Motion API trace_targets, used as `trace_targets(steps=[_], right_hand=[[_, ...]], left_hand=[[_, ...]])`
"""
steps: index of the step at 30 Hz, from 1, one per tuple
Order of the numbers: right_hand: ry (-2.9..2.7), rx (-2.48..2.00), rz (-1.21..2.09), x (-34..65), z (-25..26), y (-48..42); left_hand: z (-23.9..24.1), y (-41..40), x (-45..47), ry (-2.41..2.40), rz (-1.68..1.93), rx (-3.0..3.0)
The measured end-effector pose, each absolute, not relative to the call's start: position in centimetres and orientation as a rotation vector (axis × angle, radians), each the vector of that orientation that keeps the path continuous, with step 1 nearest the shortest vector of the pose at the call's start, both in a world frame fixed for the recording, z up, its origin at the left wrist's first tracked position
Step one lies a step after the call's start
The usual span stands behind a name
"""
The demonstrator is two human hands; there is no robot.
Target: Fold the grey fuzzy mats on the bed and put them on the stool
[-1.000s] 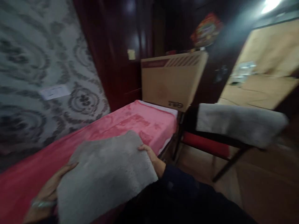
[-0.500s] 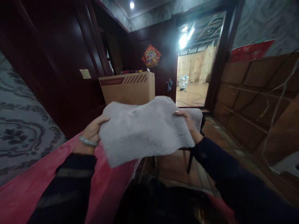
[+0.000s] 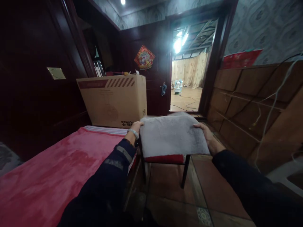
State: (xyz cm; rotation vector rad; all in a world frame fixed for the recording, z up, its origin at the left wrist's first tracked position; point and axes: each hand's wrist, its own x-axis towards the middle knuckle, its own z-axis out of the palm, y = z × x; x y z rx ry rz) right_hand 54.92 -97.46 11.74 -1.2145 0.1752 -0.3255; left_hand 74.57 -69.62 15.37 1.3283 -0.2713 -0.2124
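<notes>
A grey towel-like cloth (image 3: 172, 135) hangs stretched between my two hands in front of a chair. My left hand (image 3: 136, 127), with a bracelet at the wrist, pinches its upper left corner. At the upper right edge, my right hand (image 3: 207, 135) grips the cloth with the thumb on top. Below the cloth show the chair's red seat (image 3: 164, 159) and dark legs; its backrest is mostly hidden behind the cloth. Whether the cloth rests on the backrest I cannot tell.
A bed with a pink blanket (image 3: 66, 167) lies to the left. Behind it stands a large cardboard box (image 3: 111, 104). Stacked brown boxes (image 3: 241, 104) with hanging cables line the right side. An open doorway shows a fan (image 3: 178, 85) in the room beyond.
Both hands have carried the cloth right, away from over the bed edge to the chair. The cloth is now lower and flatter, and the view has turned slightly right.
</notes>
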Motion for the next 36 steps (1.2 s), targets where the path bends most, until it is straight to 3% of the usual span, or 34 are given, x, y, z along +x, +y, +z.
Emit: trace_targets(steps=[4,20,28,34,36], right_hand=[[0.25,-1.168,-0.265,55.7,9.3,-98.7],[0.279,-1.222,-0.298,54.8,9.4,-99.5],[0.307,-1.231,-0.589,54.8,9.7,-98.5],[0.471,-1.538,-0.606,54.0,10.8,-99.7],[0.484,-1.691,-0.777,54.0,11.6,-100.2]], left_hand=[[12.8,-69.4,75.8,-0.262,-0.215,1.34],[14.0,-70.6,76.6,-0.332,-0.194,1.39],[12.8,-69.8,76.8,-0.312,-0.032,1.446],[13.1,-68.9,76.9,-0.326,-0.047,1.556],[13.7,-68.7,76.3,-0.326,0.049,1.638]])
